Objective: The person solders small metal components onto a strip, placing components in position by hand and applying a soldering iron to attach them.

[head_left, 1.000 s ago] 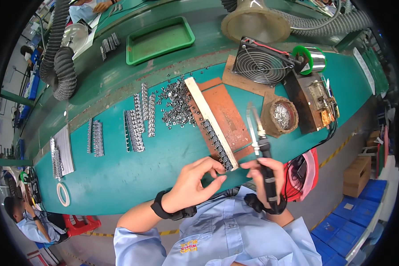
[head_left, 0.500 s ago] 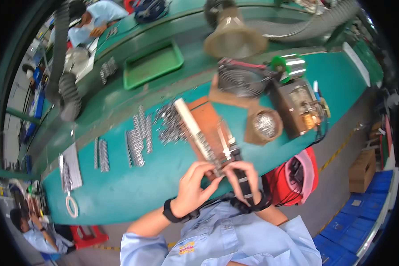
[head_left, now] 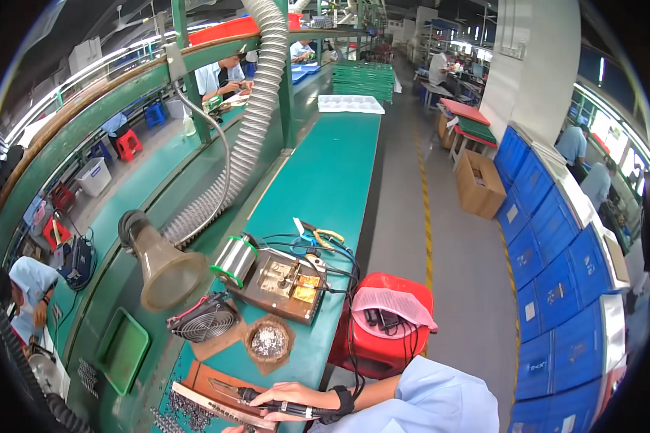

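Observation:
At the lower edge, my right hand [head_left: 292, 394] is closed round the black handle of a soldering iron [head_left: 248, 395]. Its metal tip points left over a reddish-brown board [head_left: 204, 375]. A long cream strip [head_left: 195, 402] with a row of small metal parts lies along the board, just below the iron. Of my left hand [head_left: 232, 429] only a sliver shows, by the strip's near end; its fingers are cut off by the picture's edge. A heap of small metal parts [head_left: 188, 416] lies beside the strip.
Beyond the board stand a paper-wrapped dish of silvery bits [head_left: 269, 341], a small fan [head_left: 204, 317], a soldering stand [head_left: 289, 283] and a solder spool [head_left: 235, 260]. A fume funnel [head_left: 170, 280] hangs left. A red stool [head_left: 393, 289] holding cables is at the right.
The view has swung to the right, bringing the aisle and blue bins into sight. My hands now appear at the lower edge, the left almost out of the picture. The iron remains in my right hand.

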The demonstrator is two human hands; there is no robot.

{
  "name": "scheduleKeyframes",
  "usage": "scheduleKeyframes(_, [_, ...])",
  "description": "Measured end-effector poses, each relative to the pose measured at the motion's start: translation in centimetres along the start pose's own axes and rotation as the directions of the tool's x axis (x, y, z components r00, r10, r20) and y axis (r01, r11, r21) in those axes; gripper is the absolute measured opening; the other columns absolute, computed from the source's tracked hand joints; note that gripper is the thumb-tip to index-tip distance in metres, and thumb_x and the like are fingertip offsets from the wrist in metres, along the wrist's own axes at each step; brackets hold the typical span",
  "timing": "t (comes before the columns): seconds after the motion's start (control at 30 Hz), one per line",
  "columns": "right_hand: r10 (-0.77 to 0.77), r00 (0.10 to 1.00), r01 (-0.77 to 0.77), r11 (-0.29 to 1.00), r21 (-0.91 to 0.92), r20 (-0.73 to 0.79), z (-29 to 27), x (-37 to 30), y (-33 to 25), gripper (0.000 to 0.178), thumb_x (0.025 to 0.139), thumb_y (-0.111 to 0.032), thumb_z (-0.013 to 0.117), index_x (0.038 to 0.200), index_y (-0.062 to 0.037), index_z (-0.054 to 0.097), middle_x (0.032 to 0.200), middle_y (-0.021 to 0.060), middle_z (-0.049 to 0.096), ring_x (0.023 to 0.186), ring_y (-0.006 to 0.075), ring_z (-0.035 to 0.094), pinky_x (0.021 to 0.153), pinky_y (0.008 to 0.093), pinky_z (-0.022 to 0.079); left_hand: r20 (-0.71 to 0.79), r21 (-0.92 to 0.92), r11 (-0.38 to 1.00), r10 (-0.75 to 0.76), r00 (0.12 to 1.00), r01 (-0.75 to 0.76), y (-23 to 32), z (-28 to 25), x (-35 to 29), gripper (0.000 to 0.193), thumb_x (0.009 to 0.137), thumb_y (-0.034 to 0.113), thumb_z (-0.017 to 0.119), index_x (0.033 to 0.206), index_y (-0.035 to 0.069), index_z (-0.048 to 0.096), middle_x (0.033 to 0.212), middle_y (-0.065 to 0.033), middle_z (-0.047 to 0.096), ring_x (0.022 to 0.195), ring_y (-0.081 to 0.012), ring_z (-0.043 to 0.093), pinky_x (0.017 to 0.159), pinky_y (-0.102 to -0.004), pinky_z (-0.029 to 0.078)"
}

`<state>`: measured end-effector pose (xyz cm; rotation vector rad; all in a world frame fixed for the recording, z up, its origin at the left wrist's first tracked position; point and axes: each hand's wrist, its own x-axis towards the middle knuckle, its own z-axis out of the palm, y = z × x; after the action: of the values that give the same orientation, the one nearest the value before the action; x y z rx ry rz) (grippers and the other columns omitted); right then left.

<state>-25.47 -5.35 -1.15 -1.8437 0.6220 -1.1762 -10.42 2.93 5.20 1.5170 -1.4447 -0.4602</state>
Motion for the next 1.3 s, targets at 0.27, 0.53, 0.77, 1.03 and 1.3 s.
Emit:
scheduleKeyframes(0.27, [-0.017, 1.000, 0.016, 0.999, -0.038, -0.018, -1.1, 1.2, 0.1, 0.036, 0.078, -0.018, 0.065, 0.111, -0.0107, 0.054, 0.086, 0.0057, 0.059, 0.073, 0.0218, 0.057, 0.064, 0.0292, 0.046, -0.048, 0.146, 0.988, 0.061, 0.997, -0.053, 0.9, -1.5, 2.2, 0.014, 0.079, 0.004, 0.059, 0.091, -0.001, 0.053, 0.107, -0.0157, 0.052, 0.101, -0.0254, 0.049, 0.086, -0.0372, 0.040])
scheduleKeyframes(0.53, [0.059, 0.998, -0.058, 0.995, 0.075, -0.010, -0.8, 0.4, -0.1, 0.033, 0.075, -0.011, 0.068, 0.105, -0.0061, 0.058, 0.079, 0.0070, 0.058, 0.070, 0.0217, 0.057, 0.063, 0.0277, 0.045, -0.075, -0.213, 0.968, -0.152, 0.986, 0.133, -1.5, -2.1, 1.3, 0.021, 0.083, 0.006, 0.055, 0.102, 0.002, 0.049, 0.119, -0.0162, 0.047, 0.110, -0.0260, 0.047, 0.093, -0.0380, 0.037])
scheduleKeyframes(0.77, [-0.080, 0.996, 0.081, 0.997, 0.003, -0.032, -1.0, 0.1, 0.0, 0.034, 0.069, -0.005, 0.069, 0.102, -0.0018, 0.058, 0.077, 0.0095, 0.061, 0.064, 0.0230, 0.058, 0.060, 0.0295, 0.046, -0.201, -0.285, 0.953, -0.169, 0.965, 0.107, -1.9, -0.8, 1.2, 0.023, 0.071, 0.005, 0.063, 0.091, -0.001, 0.053, 0.108, -0.0167, 0.052, 0.098, -0.0240, 0.051, 0.085, -0.0325, 0.041])
scheduleKeyframes(1.03, [-0.106, 0.994, 0.104, 0.992, -0.074, -0.028, -0.7, -0.7, 0.8, 0.033, 0.064, 0.001, 0.068, 0.095, -0.0008, 0.057, 0.072, 0.0094, 0.062, 0.057, 0.0213, 0.056, 0.056, 0.0311, 0.045, -0.160, -0.123, 0.987, -0.118, 0.980, 0.099, -1.3, -1.1, 1.4, 0.023, 0.072, 0.006, 0.062, 0.091, -0.001, 0.052, 0.111, -0.0187, 0.052, 0.101, -0.0256, 0.053, 0.088, -0.0350, 0.041])
scheduleKeyframes(1.3, [-0.135, 0.991, 0.134, 0.986, -0.102, -0.009, -0.1, -0.5, 0.6, 0.031, 0.066, 0.001, 0.066, 0.095, -0.0003, 0.055, 0.069, 0.0084, 0.061, 0.054, 0.0200, 0.055, 0.053, 0.0293, 0.043, -0.215, -0.157, 0.985, -0.104, 0.971, 0.071, -1.9, -1.2, 1.1, 0.036, 0.070, 0.005, 0.066, 0.103, 0.000, 0.051, 0.110, -0.0172, 0.054, 0.098, -0.0268, 0.057, 0.084, -0.0346, 0.045])
